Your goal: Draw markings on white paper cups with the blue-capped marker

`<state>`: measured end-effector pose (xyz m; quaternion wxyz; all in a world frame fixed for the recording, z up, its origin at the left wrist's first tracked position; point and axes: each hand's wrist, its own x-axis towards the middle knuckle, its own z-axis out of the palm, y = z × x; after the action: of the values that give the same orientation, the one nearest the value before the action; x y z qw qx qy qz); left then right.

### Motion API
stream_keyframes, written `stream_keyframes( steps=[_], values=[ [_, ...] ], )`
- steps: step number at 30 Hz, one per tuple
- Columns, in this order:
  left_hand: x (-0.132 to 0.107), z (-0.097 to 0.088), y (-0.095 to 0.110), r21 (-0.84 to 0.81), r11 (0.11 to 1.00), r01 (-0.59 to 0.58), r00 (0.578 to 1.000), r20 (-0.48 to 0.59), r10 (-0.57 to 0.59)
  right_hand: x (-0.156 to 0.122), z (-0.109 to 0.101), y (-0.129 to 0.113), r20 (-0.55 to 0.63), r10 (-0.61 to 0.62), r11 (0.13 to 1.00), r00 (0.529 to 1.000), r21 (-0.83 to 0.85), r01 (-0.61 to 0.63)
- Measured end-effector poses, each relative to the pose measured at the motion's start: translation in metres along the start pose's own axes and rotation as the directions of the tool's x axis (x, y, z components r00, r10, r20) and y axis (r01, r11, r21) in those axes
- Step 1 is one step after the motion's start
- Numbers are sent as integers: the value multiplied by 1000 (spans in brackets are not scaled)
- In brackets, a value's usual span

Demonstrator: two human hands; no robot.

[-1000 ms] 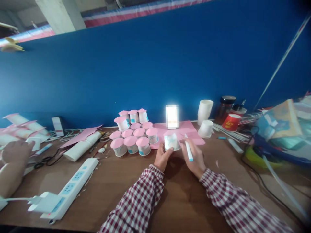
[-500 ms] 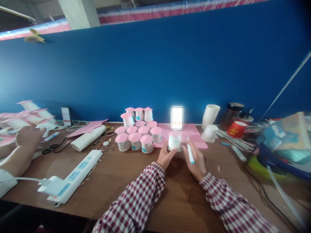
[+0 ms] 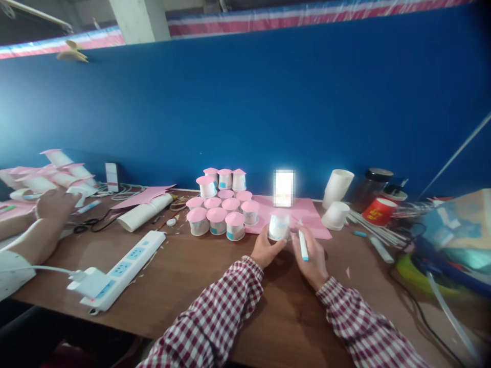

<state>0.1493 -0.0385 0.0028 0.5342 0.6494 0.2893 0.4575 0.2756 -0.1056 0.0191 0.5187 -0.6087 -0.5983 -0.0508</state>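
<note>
My left hand (image 3: 267, 247) has its fingers closed around the side of a white paper cup (image 3: 279, 227) with pale blue marks. The cup's upper end blends into the pink paper sheet (image 3: 316, 225) behind, so its top is hard to make out. A white marker (image 3: 303, 244) with a blue end is gripped in my right hand (image 3: 313, 255), close to the cup's right side. Left of the cup several paper cups with pink cone tops (image 3: 217, 220) stand in a cluster, some stacked at the back.
A power strip (image 3: 125, 271) with a plugged-in adapter lies at front left. White cups (image 3: 336, 215), a red cup (image 3: 379, 211) and a loose marker (image 3: 381, 249) are at right. A co-worker's hand (image 3: 57, 207) is beside more pink-topped cups at far left.
The view has shifted slightly, moving most things a little to the right in the picture. Both hands keep hold of the paper cup and the marker.
</note>
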Motion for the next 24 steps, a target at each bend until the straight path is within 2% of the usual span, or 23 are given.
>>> stream_keyframes(
  steps=[5, 12, 24],
  values=[
    [-2, 1, 5, 43, 999, -32, 999, 17, 31, -1, 1, 3, 11, 3, 1000, 1000, -9, -3],
    [-4, 2, 6, 125, 992, -18, 998, -53, 25, 0, 0, 5, 14, -23, 1000, 1000, -13, 23],
    [-2, 1, 10, 230, 969, -95, 992, -64, 112, 1, -1, 2, 0, 51, 998, 999, 19, -51]
  ],
)
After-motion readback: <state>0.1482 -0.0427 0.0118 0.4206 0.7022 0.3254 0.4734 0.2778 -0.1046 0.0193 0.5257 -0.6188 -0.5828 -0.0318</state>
